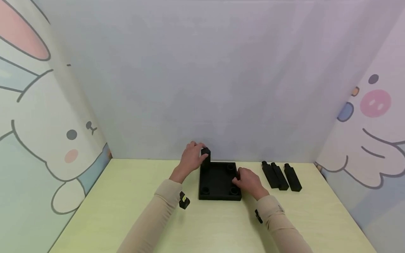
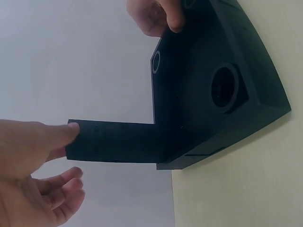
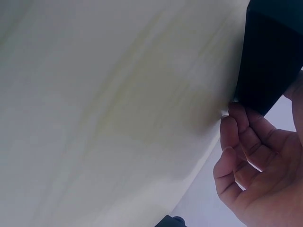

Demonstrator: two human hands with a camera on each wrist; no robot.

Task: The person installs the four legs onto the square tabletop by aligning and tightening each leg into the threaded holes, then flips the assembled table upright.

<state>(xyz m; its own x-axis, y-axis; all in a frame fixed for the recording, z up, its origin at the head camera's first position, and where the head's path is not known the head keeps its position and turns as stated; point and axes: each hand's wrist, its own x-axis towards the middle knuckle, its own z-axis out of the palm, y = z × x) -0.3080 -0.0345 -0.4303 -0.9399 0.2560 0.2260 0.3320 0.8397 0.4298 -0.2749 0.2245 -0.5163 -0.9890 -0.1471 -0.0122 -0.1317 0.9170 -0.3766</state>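
A square black tabletop (image 1: 218, 179) lies with its hollow side up, round sockets showing at its corners. One black leg (image 1: 206, 160) stands upright in the far left corner. My left hand (image 1: 191, 157) pinches the top of that leg between thumb and fingers; the left wrist view shows the thumb (image 2: 71, 132) on the leg's end. My right hand (image 1: 249, 182) grips the right side wall, thumb over the rim inside. In the right wrist view its fingertips (image 3: 241, 113) touch the outer wall of the tabletop (image 3: 270, 56).
Several loose black legs (image 1: 276, 177) lie side by side on the pale yellow table (image 1: 142, 211), right of the tabletop. A white cloth backdrop (image 1: 202, 88) rises directly behind. Cartoon-printed panels (image 1: 63, 140) flank both sides. A small black device sits at each wrist.
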